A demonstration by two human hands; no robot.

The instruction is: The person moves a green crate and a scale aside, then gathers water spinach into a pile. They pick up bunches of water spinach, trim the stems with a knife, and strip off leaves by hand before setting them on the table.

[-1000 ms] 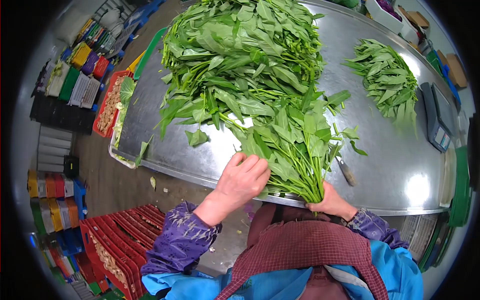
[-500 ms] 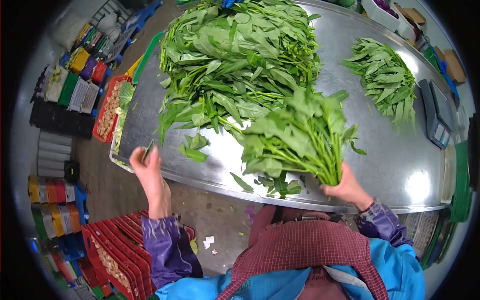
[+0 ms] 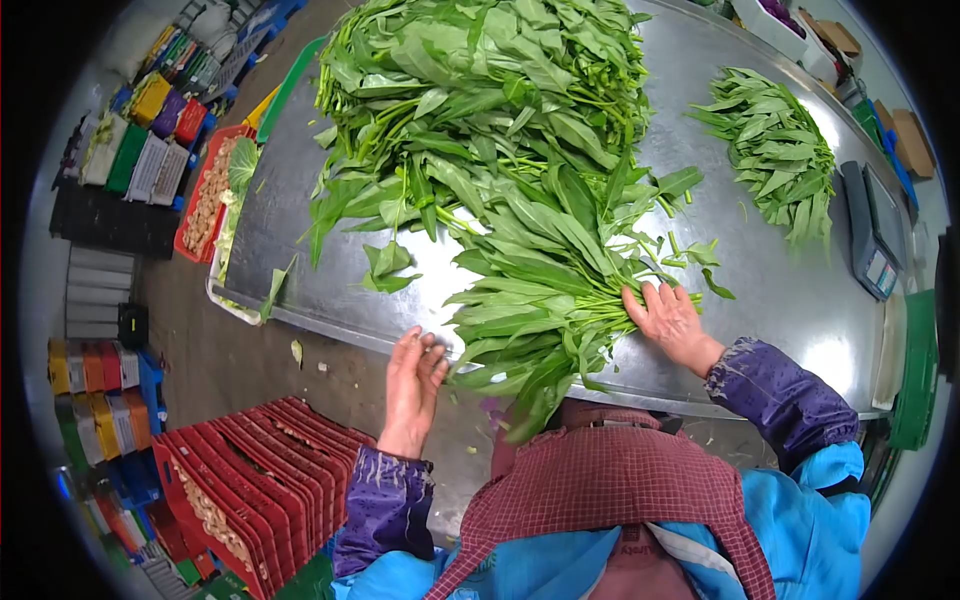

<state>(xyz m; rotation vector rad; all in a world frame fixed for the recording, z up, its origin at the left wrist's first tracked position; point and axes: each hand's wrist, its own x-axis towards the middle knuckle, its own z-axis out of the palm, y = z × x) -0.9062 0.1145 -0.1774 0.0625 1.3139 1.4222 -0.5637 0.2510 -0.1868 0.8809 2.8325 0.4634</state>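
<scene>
looks like gathering — right hand (image 3: 670,320) curled over the stems of a leafy bunch (image 3: 535,300) at the table's (image 3: 765,335) near edge, left hand (image 3: 410,390) loosely open; lifting would need a firm stem grip.

Right of grip, on tabletop, flat-topped weighing scale (image 3: 878,235); farther right, green plastic container (image 3: 912,375). Far left of grip, on floor side, red ribbed crates (image 3: 265,480), closely stacked; beyond, black box (image 3: 133,325).

I see a smooth, glossy metal table (image 3: 780,330), ridged red plastic crates (image 3: 270,470), a checked cloth apron (image 3: 610,470) and matt brown cardboard (image 3: 912,143).
</scene>
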